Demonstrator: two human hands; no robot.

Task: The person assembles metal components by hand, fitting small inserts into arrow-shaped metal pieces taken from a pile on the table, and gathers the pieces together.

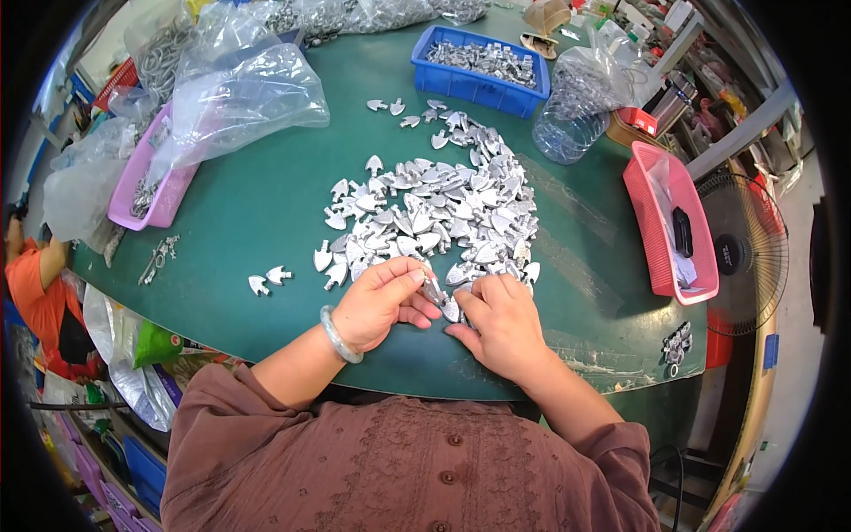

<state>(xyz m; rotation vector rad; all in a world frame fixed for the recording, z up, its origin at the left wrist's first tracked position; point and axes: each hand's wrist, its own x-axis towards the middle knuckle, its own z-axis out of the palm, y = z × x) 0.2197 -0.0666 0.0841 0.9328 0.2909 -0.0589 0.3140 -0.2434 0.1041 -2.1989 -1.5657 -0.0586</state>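
Near the table's front edge, my left hand (379, 306) pinches a small silver metal piece (433, 291) between thumb and fingers. A pale bangle circles that wrist. Close beside it on the right, my right hand (507, 326) has curled fingers, with the thumb low. What those fingers hold, if anything, is hidden. Another silver piece (450, 310) shows between the two hands. Just beyond them spreads a heap of silver arrowhead-shaped metal pieces (443, 204), running back toward the far right. Two loose pieces (268, 280) lie to the left.
A blue bin (470, 91) of small metal parts stands at the back of the green table (266, 204). Pink baskets flank it, left (164, 211) and right (650, 226). Clear bags (248, 97), a plastic jar (567, 129), linked metal parts (677, 348) and a fan (753, 257) surround.
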